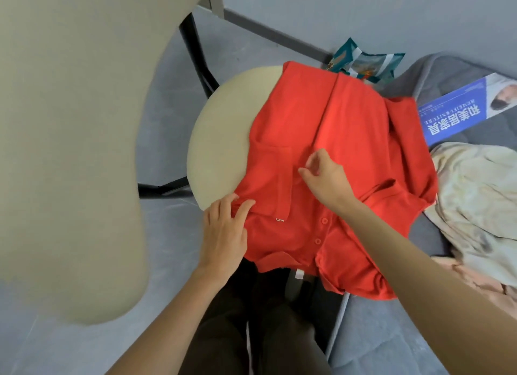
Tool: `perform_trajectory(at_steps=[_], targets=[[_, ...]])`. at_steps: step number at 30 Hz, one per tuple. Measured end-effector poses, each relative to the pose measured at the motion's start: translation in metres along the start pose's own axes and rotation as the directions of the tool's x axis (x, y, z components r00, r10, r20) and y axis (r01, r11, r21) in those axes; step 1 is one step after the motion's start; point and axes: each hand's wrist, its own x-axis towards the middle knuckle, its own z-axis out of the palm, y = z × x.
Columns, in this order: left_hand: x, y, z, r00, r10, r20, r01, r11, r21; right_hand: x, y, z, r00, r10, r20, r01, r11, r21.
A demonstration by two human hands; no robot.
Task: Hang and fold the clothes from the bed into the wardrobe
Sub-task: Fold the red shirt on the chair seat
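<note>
Shirt spread over seat and bed edge, packet behind it, booklet and garment on bed at right

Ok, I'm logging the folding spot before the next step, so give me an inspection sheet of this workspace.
Surface: round cream seat beside the grey bed.
Job's things: red shirt spread buttons-up across seat and bed edge; cream cloth and pink cloth heaped on the bed.
Clutter: teal packet behind the shirt; blue brochure on the bed.
Hands: left hand grips a fold at the shirt's edge; right hand pinches fabric near its middle.
Cables: nothing seen.
Surroundings: grey floor, grey wall, black chair legs.
</note>
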Motion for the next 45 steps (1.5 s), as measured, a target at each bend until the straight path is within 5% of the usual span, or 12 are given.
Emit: perform_trajectory(at_steps=[6, 10, 13, 18, 21, 25, 29, 32, 34, 37, 40, 45], targets=[[-0.024, 0.002, 0.013, 0.828, 0.469, 0.307, -0.523, 0.843, 0.126, -0.076, 0.04, -0.008, 0.983, -0.078, 0.166, 0.078, 0.997, 0.003], [-0.029, -0.003, 0.024, 0.818, 0.461, 0.344, -0.548, 0.807, 0.222, -0.133, 0.083, 0.0, 0.942, -0.09, 0.322, 0.147, 0.976, -0.159], [-0.026, -0.006, 0.032, 0.814, 0.485, 0.319, -0.571, 0.769, 0.287, -0.165, 0.112, 0.013, 0.923, -0.049, 0.381, 0.235, 0.858, -0.457], [-0.012, -0.008, 0.05, 0.763, 0.571, 0.303, -0.646, 0.69, 0.326, -0.176, 0.143, 0.035, 0.963, -0.198, 0.184, 0.269, 0.774, -0.573], [-0.008, -0.005, 0.053, 0.737, 0.615, 0.279, -0.676, 0.668, 0.312, -0.164, 0.145, 0.035, 0.969, -0.213, 0.125, 0.247, 0.857, -0.452], [-0.014, -0.004, 0.048, 0.647, 0.721, 0.248, -0.762, 0.596, 0.254, -0.152, 0.137, 0.018, 0.986, 0.026, 0.164, -0.008, 0.994, -0.108], [-0.021, -0.001, 0.034, 0.618, 0.737, 0.274, -0.78, 0.62, 0.09, -0.145, 0.127, 0.0, 0.978, 0.158, 0.136, -0.185, 0.958, 0.217], [-0.013, 0.0, 0.023, 0.577, 0.778, 0.249, -0.795, 0.605, -0.045, -0.143, 0.126, -0.01, 0.988, 0.136, 0.076, -0.151, 0.959, 0.238], [-0.008, 0.008, 0.012, 0.654, 0.714, 0.251, -0.686, 0.699, -0.201, -0.145, 0.125, -0.011, 0.996, 0.056, 0.067, -0.067, 0.983, 0.169], [-0.002, 0.029, -0.007, 0.884, 0.314, 0.348, -0.139, 0.885, -0.445, -0.152, 0.127, -0.004, 0.986, -0.136, 0.101, 0.132, 0.99, 0.046], [0.009, 0.037, -0.01, 0.877, 0.065, 0.475, 0.214, 0.835, -0.508, -0.157, 0.132, -0.003, 0.966, -0.193, 0.17, 0.21, 0.974, -0.09], [0.023, 0.043, -0.008, 0.841, -0.089, 0.533, 0.387, 0.788, -0.479, -0.166, 0.134, -0.001, 0.972, -0.206, 0.111, 0.234, 0.875, -0.425]])
